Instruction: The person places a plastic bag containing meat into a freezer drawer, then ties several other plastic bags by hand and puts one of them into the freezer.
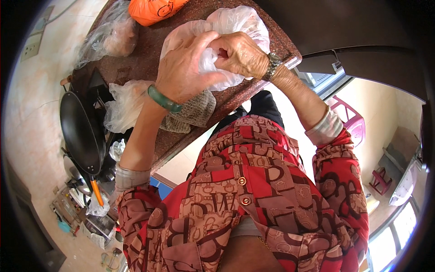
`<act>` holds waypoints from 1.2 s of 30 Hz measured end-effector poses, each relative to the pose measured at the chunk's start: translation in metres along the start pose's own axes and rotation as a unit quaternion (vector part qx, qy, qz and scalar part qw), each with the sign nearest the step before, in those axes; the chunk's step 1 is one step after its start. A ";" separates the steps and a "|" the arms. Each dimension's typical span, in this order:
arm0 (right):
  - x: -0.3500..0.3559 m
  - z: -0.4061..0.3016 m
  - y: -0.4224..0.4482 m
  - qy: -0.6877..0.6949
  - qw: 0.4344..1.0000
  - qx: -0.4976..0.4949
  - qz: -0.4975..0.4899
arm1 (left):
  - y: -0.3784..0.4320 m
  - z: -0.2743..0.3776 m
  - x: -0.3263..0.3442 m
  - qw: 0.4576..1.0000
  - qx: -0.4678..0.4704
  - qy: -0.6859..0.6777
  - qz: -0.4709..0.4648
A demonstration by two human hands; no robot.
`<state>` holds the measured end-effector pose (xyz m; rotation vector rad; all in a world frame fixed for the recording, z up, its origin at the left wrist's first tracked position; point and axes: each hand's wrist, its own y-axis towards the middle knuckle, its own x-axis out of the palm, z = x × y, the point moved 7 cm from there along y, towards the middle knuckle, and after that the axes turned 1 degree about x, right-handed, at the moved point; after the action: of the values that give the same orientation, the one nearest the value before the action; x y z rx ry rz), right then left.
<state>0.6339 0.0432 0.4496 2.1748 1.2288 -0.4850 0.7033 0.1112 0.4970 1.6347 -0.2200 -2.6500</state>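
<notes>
A thin white plastic bag [243, 22] with bulging contents lies on a speckled red-brown stone countertop [144, 63]. My right hand [238, 54], a metal watch at its wrist, is closed in a fist on the bag's gathered plastic. My left hand [188, 69] lies against the bag's left side, thumb and forefinger spread around the crumpled plastic. Its other fingertips are hidden, so its grip is unclear. A green bangle [164, 99] circles the left wrist. Below that hand sits a folded grey-brown cloth [193, 114]. The bag's contents cannot be made out.
An orange plastic bag [153, 12] and a clear bag with pale contents [117, 39] lie at the back. Another clear bag [124, 105] rests beside my left forearm. A black wok [82, 132] with an orange handle stands left. A pink plastic stool [357, 125] is at right.
</notes>
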 end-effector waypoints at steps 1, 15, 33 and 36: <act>-0.001 0.002 0.000 0.000 1.000 -0.001 0.000 | 0.000 -0.005 0.000 0.998 -0.023 -0.047 0.019; -0.018 -0.015 -0.007 0.100 0.994 0.022 0.049 | -0.014 -0.065 0.021 0.877 -0.207 -0.426 0.084; -0.001 -0.009 -0.003 -0.019 0.997 0.000 0.071 | -0.005 -0.069 0.024 0.876 -0.148 -0.454 0.071; 0.001 0.007 -0.004 0.104 0.989 0.086 0.067 | -0.009 -0.074 0.029 0.875 -0.141 -0.462 0.043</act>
<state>0.6309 0.0412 0.4423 2.4879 1.1749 -0.3247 0.7565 0.1089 0.4371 0.1825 0.0921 -2.9621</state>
